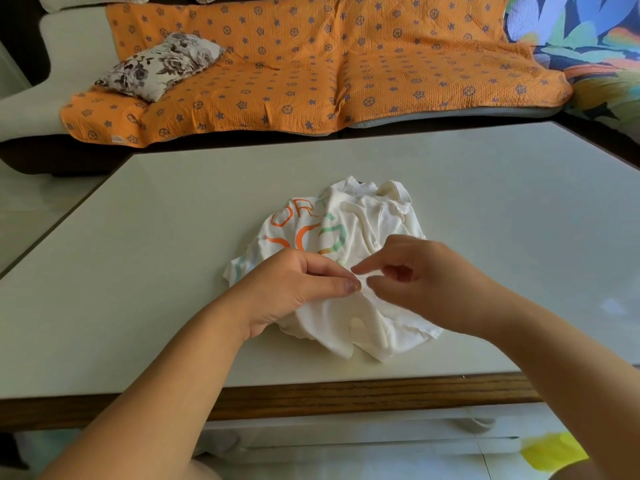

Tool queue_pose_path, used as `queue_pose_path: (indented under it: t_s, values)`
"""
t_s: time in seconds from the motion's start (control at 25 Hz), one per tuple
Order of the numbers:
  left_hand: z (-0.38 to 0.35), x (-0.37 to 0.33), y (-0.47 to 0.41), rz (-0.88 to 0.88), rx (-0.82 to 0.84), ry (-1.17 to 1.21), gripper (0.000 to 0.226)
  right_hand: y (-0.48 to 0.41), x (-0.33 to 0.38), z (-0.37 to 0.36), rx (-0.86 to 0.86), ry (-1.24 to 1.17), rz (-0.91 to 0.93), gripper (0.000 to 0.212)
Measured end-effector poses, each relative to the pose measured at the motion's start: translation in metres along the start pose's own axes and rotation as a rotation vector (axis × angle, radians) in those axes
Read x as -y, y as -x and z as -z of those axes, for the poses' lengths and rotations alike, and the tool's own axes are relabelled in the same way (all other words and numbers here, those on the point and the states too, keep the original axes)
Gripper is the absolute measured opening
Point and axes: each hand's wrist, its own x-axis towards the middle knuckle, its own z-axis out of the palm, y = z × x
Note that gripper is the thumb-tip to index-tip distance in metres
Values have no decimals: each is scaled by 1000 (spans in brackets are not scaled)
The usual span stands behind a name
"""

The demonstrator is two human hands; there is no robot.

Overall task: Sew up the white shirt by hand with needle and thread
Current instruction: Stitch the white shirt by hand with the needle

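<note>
A: Start at the left. What is the left hand (pixel 294 289) doing?
B: It rests on the near left of the white shirt (pixel 360 220) — thumb and fingers pinch a fold at their tips. The shirt lies bunched in the middle of the table (pixel 173 220), collar away from the person.
A: And the right hand (pixel 426 275)?
B: Just right of that pinch, forefinger and thumb aimed left at it. It is blurred — I cannot tell whether it pinches a needle or thread.
A: So the stitch turns on that gap?
B: I'd judge so; the pinched fold sits between both hands' fingertips.
</note>
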Motion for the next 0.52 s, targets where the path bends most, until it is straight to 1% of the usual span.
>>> queue_pose_path:
  t_s: [0.08, 0.24, 0.36, 0.44, 0.52]
  values:
    - [0, 0, 0, 3, 0, -2, 19, 0, -1, -4, 3, 15, 9, 9]
    - [1, -1, 1, 22, -19, 0, 12, -2, -5, -3, -72, 4, -15, 10]
    - [1, -1, 2, 17, -12, 1, 17, -7, -12, 2, -239, 0, -42, 11]
    - [1, 0, 2, 11, -12, 5, 17, -11, -17, 7, -357, 24, -102, 12]
    - [0, 0, 1, 8, -7, 13, 14, -15, -21, 9, -408, 67, -159, 13]
